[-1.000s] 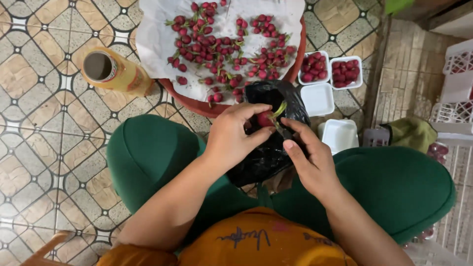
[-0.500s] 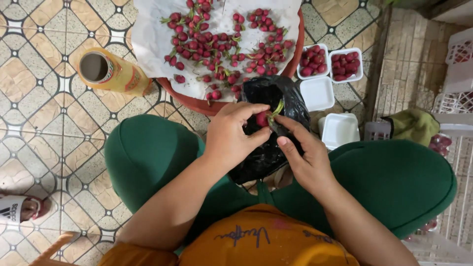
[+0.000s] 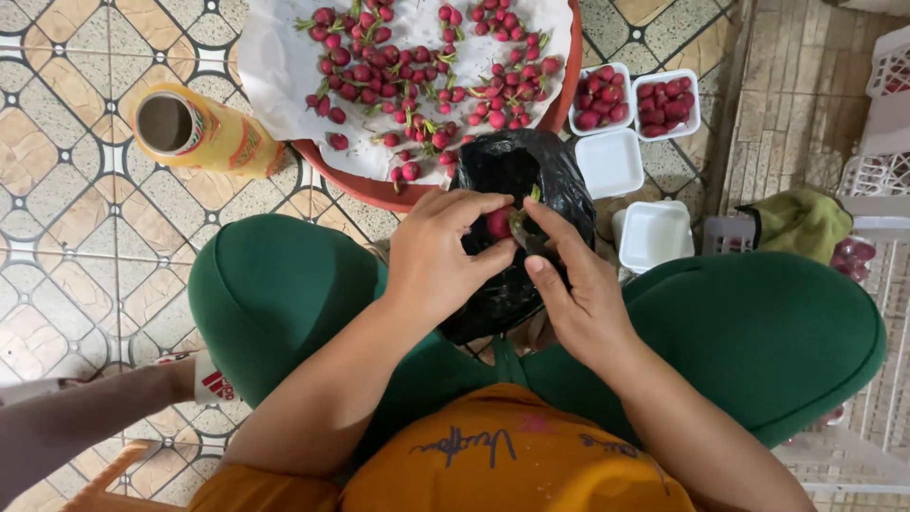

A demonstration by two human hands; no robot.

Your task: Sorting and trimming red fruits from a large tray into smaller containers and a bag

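The left hand [image 3: 438, 256] is pinching a small round red fruit [image 3: 499, 224] between its fingers [image 3: 483, 254], closed on it. The right hand [image 3: 578, 284] is gripping the fruit's green stem end [image 3: 520, 220] with closed fingers [image 3: 550, 220]. Just beneath the fingers a crumpled black plastic bag [image 3: 517, 171] is lying open. Beyond the fingers, a white cloth covered with red fruits [image 3: 284, 57] is resting on a round red tray [image 3: 379, 194].

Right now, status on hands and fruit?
Left hand pinches red fruit; right hand at its stem. Both over black bag. Nothing blocking.
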